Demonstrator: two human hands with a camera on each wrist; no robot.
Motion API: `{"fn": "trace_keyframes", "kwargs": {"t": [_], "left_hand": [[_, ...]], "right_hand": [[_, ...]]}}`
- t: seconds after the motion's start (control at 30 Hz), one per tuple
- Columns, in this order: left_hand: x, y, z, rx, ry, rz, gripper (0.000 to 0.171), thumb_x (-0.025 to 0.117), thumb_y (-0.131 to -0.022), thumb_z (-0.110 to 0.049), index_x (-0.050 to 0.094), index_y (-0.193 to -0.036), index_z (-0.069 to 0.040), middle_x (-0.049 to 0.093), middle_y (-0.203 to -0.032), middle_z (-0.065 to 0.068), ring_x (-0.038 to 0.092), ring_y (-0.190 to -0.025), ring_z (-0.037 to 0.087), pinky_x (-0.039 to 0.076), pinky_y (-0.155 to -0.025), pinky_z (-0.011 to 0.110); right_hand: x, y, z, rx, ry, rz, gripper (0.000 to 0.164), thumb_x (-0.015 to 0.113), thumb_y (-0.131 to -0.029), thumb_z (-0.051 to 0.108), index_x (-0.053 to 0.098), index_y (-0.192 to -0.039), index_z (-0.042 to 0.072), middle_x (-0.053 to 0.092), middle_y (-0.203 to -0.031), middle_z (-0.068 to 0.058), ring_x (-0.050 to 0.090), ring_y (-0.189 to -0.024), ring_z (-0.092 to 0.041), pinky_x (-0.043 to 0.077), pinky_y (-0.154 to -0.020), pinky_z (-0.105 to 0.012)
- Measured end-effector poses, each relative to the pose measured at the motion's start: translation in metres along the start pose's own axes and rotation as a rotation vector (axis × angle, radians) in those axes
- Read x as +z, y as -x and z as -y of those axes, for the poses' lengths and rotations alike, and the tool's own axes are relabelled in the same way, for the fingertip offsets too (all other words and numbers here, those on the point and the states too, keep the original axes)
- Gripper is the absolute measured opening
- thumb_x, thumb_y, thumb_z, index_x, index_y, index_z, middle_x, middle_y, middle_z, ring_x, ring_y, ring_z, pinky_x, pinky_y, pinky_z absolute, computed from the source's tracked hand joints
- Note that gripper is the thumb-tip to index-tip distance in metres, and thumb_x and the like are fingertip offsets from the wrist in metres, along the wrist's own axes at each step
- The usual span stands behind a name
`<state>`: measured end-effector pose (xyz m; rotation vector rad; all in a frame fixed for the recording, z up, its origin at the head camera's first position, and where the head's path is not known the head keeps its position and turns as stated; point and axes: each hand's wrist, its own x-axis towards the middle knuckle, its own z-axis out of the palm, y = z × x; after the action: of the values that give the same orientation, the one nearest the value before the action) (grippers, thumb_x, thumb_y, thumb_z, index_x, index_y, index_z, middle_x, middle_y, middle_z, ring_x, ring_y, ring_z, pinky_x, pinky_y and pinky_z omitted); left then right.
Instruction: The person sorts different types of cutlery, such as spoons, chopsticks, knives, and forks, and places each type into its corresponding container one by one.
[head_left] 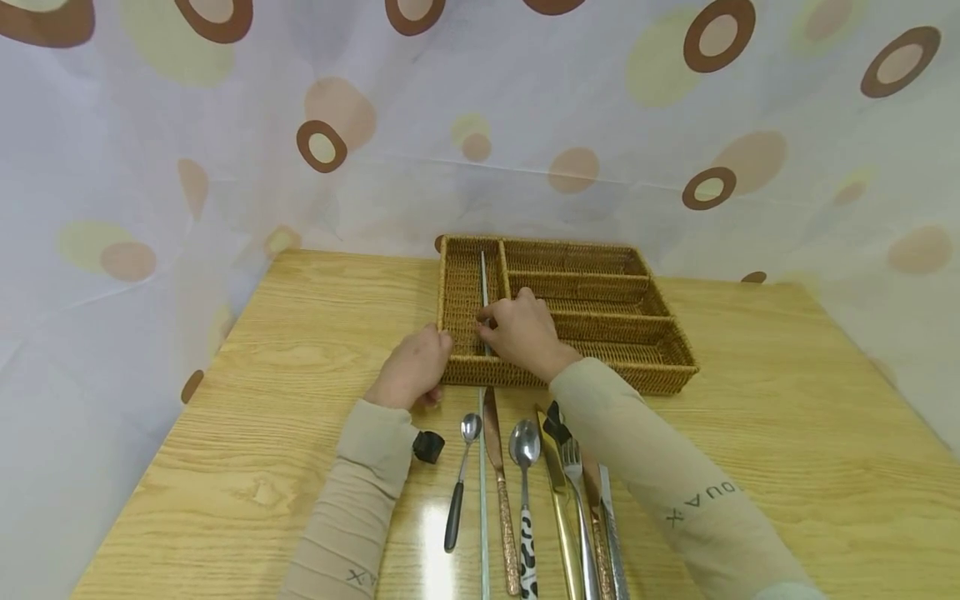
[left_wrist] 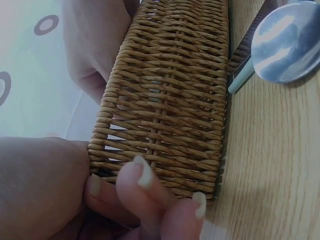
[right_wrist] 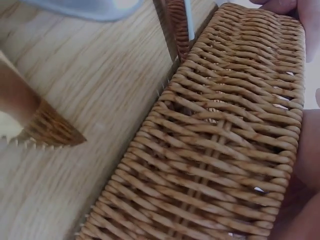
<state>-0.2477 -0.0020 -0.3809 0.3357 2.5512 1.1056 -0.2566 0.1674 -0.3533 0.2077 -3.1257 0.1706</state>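
My left hand grips the front left corner of a brown wicker cutlery tray, its curled fingers against the woven wall in the left wrist view. Inside the tray's long left compartment is a thin pale chopstick, lying lengthwise. My right hand reaches over the front wall and pinches this chopstick near its nearer part; the wall hides the fingertips in the right wrist view. Another pale green chopstick lies on the table, its tip at the tray's front wall.
Before the tray lie a small black-handled spoon, a copper-handled knife, a spoon with a black-and-white handle, a gold knife and a fork. More cutlery lies partly beneath the right sleeve. A patterned curtain hangs behind.
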Motion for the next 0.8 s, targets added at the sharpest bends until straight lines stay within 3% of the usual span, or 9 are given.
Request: {"fn": "trace_keyframes", "kwargs": {"t": [0.5, 0.8], "left_hand": [[-0.0017, 0.0017, -0.0006, -0.003, 0.004, 0.000, 0.059, 0.024, -0.108, -0.033, 0.028, -0.151, 0.007, 0.060, -0.064, 0.011, 0.061, -0.046, 0.022, 0.054, -0.045, 0.033], [-0.0015, 0.0019, -0.0004, -0.013, 0.010, 0.009, 0.062, 0.023, -0.108, -0.036, 0.022, -0.154, 0.004, 0.058, -0.062, 0.009, 0.061, -0.047, 0.022, 0.054, -0.046, 0.033]], "right_hand": [[0.0004, -0.0035, 0.0031, 0.018, 0.063, 0.102, 0.034, 0.062, -0.096, 0.044, 0.071, -0.125, 0.027, 0.074, -0.110, 0.004, 0.044, -0.089, -0.024, 0.036, -0.071, -0.033], [0.0002, -0.0014, 0.0007, -0.013, 0.040, 0.085, 0.034, 0.063, -0.096, 0.043, 0.072, -0.122, 0.023, 0.075, -0.109, 0.003, 0.045, -0.085, -0.023, 0.036, -0.070, -0.031]]}}
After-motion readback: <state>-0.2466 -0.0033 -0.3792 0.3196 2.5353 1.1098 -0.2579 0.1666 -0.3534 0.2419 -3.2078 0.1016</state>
